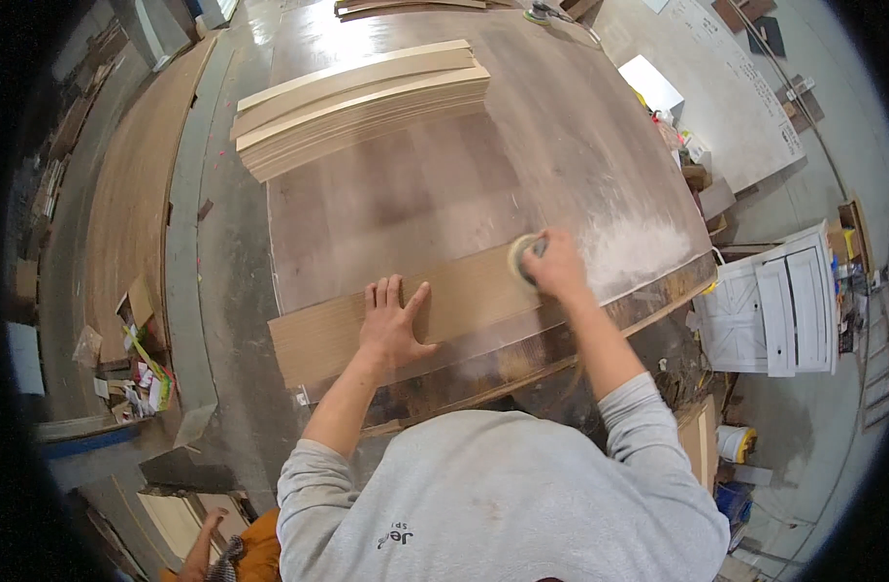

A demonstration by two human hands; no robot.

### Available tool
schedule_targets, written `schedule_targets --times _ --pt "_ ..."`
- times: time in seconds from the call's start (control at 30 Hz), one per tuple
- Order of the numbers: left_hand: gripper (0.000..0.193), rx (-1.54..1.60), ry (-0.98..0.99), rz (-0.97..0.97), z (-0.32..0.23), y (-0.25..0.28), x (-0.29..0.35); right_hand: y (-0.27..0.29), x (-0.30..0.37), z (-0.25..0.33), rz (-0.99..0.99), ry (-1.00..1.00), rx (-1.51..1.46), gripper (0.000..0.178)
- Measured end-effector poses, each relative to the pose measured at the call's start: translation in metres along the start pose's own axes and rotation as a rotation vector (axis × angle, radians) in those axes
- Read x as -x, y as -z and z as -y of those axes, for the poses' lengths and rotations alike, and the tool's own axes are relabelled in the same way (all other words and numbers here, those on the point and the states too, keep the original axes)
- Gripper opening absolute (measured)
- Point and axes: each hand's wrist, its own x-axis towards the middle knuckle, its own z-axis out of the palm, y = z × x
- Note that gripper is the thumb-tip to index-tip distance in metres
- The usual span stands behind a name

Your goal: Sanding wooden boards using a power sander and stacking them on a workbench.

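Note:
A long flat wooden board lies across the near edge of the worktable. My left hand rests on the board left of its middle, fingers spread, thumb pointing right. At the board's right end, my right hand grips a round disc sander. Its pale pad rim shows on the left side, touching or close to the board; most of its body is hidden under my fingers. Pale dust covers the tabletop to the right of the sander.
A stack of similar boards sits on the table's far left. Another sander lies at the far edge. White cabinet doors stand at right. A person in orange is at lower left, near a long panel and scraps.

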Motion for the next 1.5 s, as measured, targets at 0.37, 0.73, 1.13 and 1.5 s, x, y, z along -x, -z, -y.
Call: schedule_targets --times 0.37,0.73,1.13,1.5 --pt "0.125 -0.013 -0.016 0.011 0.006 -0.003 0.006 0.002 -0.024 0.016 -0.033 -0.075 -0.012 0.06" --pt "0.132 -0.044 -0.02 0.006 0.006 0.001 0.01 -0.053 0.03 0.116 0.205 0.163 0.03 0.058" --pt "0.132 -0.03 -0.004 0.056 0.002 0.007 0.005 0.005 0.012 -0.002 -0.012 0.012 0.077 0.051" --pt "0.131 -0.055 -0.013 0.025 -0.001 0.008 0.002 0.021 -0.001 -0.026 0.044 -0.034 0.111 0.052"
